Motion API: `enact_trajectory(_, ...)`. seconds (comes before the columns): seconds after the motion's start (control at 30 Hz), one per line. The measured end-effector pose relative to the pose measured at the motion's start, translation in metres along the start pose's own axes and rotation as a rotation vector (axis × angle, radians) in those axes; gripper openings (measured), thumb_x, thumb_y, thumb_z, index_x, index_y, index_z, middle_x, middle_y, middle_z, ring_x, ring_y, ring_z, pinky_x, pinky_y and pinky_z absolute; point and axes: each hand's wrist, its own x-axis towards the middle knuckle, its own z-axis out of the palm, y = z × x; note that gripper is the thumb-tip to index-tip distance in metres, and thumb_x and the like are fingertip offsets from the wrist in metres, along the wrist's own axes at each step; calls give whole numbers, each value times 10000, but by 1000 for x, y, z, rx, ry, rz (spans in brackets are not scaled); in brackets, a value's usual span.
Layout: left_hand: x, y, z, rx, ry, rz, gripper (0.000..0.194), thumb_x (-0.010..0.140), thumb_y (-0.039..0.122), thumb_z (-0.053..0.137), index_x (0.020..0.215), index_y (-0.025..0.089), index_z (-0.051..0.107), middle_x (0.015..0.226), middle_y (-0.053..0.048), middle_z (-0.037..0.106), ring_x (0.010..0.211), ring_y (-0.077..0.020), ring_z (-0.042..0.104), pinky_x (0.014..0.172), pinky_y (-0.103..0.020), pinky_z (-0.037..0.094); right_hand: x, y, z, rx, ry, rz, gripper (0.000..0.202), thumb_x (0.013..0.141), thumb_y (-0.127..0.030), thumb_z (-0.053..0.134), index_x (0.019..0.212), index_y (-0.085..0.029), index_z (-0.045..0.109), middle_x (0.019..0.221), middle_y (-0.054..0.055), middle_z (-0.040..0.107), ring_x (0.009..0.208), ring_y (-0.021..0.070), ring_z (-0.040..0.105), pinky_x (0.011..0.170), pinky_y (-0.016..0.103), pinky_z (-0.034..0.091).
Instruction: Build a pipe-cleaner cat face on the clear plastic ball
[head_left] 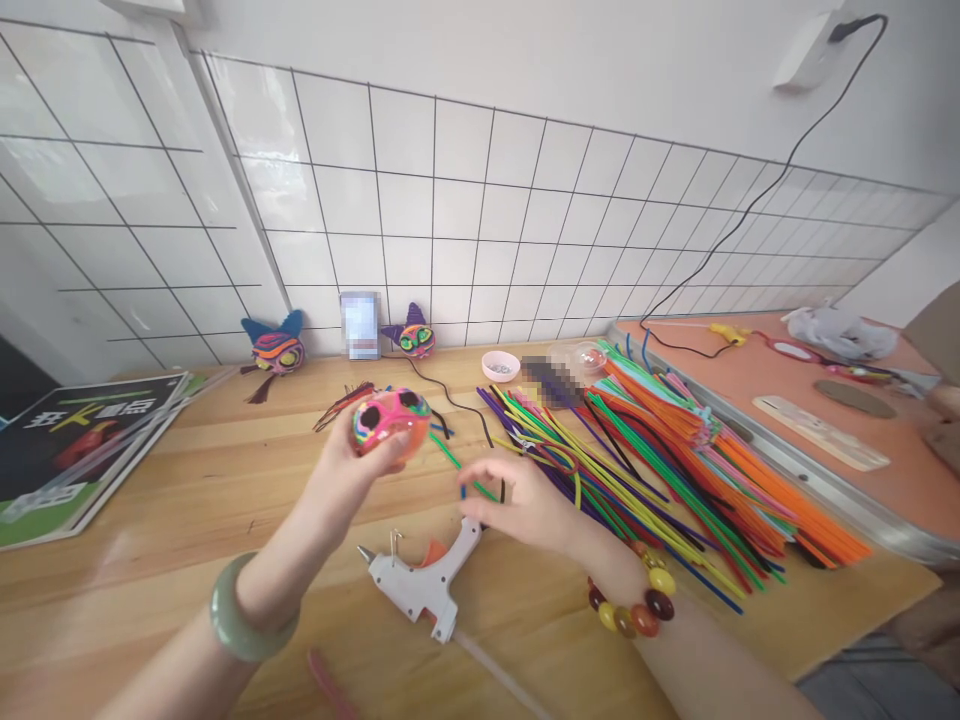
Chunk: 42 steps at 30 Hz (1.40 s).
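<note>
My left hand (356,475) is closed around a clear ball (391,425), raised above the wooden table. Pink pipe cleaner with two black eye spots and multicoloured coils covers the ball's upper side. My right hand (517,500) hovers with curved fingers, thumb and forefinger apart, and nothing shows between them. Behind its fingers lie short green, blue and black pipe cleaner pieces (448,452). Just below that hand, a white hot glue gun (424,580) with an orange trigger rests on its side, nozzle to the left.
Many coloured pipe cleaners (645,470) spread over the right side. Two decorated cat-like balls, one blue-eared (276,348) and one purple-eared (415,335), stand by the tiled wall. A pink bowl (501,367), a magazine (82,440) and an orange side table (720,370) surround the workspace.
</note>
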Motion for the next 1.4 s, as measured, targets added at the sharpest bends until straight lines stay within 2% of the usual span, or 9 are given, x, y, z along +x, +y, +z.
enact_trajectory(0.07,10,-1,-11,5,92,30,579,682,361,678,1194,198,461,1183,-119,565,1059,-293,567,712,-382,557,-2,-2,2,-168,-186,-98,172,734,-323,699,868,-218,670,930,29,665,946,195,567,852,316,439)
enact_trajectory(0.13,17,-4,-19,8,140,40,600,667,343,690,1199,195,457,1170,-114,571,1056,-289,571,724,-396,557,-4,-3,5,-282,-354,-178,165,723,-268,714,881,-236,680,905,14,677,954,195,555,862,306,423)
enact_trajectory(0.27,24,-8,-26,10,205,77,607,628,321,710,1171,186,475,1140,-99,589,1016,-278,593,729,-417,559,-4,1,12,-454,-431,-196,177,749,-201,688,923,-236,681,882,18,670,921,185,556,859,297,404)
enact_trajectory(0.47,25,-12,-23,41,266,192,661,657,345,713,1234,191,431,1149,-112,581,1024,-283,583,787,-455,532,1,14,10,-480,-369,-181,169,816,-266,630,979,-236,665,919,21,640,943,172,536,819,271,414)
enact_trajectory(0.67,23,-20,-19,52,324,293,675,657,317,723,1250,202,421,1180,-104,569,1071,-259,563,927,-446,454,8,34,7,-535,-238,-199,211,858,-287,568,1050,-240,643,1082,46,608,1034,191,518,884,324,405)
enact_trajectory(0.83,23,-26,-14,75,358,308,687,653,322,727,1250,215,403,1202,-102,550,1082,-249,562,942,-406,447,16,56,5,-609,-78,-198,261,879,-264,535,1128,-268,612,1133,73,588,1073,209,518,910,374,406)
enact_trajectory(0.97,29,-31,-16,110,393,319,711,642,328,730,1258,219,392,1227,-102,532,1106,-248,549,957,-391,434,19,68,3,-616,-21,-180,308,896,-220,501,1189,-290,569,1089,76,592,1046,203,536,890,383,428)
enact_trajectory(1.13,32,-33,-32,206,460,259,720,622,362,737,1243,196,411,1196,-113,548,1092,-269,556,964,-431,419,18,68,4,-583,31,-196,355,865,-158,526,1209,-242,553,1142,103,571,1117,225,503,951,417,406)
enact_trajectory(1.4,1,-53,-49,210,432,70,759,636,412,720,1272,174,381,1208,-143,542,1115,-295,544,974,-448,406,16,57,9,-438,156,-208,373,786,-204,610,1158,-219,583,1152,87,588,1123,224,507,980,401,409)
